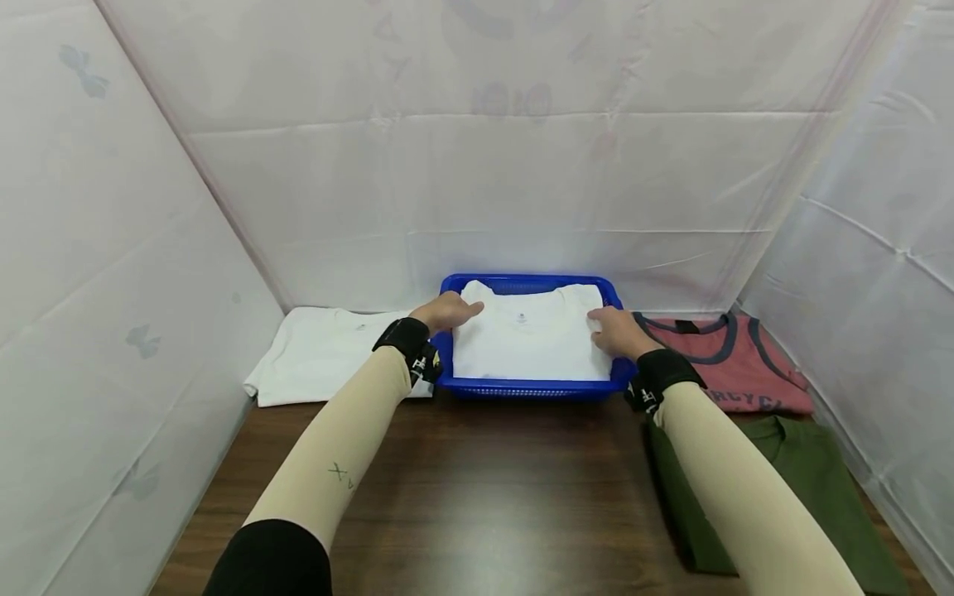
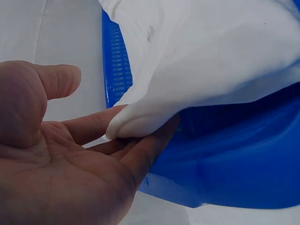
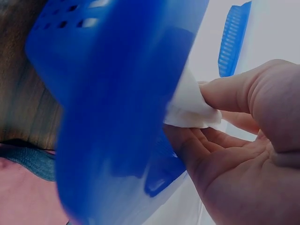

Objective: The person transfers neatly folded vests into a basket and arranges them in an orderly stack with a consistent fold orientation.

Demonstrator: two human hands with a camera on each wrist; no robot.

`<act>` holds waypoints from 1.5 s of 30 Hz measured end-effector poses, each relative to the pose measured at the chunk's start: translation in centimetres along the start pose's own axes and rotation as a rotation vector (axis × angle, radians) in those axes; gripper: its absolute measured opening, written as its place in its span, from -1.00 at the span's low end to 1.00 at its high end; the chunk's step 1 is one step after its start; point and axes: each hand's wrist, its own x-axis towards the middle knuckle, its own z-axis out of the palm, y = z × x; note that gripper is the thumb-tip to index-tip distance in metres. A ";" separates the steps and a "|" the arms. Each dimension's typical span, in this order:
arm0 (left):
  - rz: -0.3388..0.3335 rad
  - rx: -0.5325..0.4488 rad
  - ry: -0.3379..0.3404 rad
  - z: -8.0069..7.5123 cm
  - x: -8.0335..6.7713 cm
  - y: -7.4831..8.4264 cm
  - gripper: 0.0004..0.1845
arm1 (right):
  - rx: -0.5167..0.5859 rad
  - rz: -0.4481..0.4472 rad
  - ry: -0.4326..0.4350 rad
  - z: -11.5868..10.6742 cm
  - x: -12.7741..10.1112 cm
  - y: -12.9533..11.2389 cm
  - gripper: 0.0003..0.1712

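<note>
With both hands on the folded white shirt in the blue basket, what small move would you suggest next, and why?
Probably let go and draw both hands back: the folded white shirt already lies flat inside the blue basket, though the left hand and right hand hold its side edges.

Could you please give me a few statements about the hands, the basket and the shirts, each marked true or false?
1. The folded white T-shirt lies in the blue basket. True.
2. The right hand pinches that shirt's edge. True.
3. The left hand rests on the green shirt. False: it touches the folded white T-shirt.
4. The red tank top lies left of the basket. False: it lies to the right; a second white shirt lies left.
</note>
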 end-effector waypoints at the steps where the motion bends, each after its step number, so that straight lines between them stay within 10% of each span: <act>1: 0.009 0.009 0.003 0.0 0.0 0.0 -0.41 | -0.009 -0.003 0.002 0.0 0.0 0.0 -0.42; 45: 0.143 -0.012 0.005 0.9 -1.8 -0.6 -0.41 | -0.043 -0.040 -0.031 -0.1 -1.1 -0.3 -0.43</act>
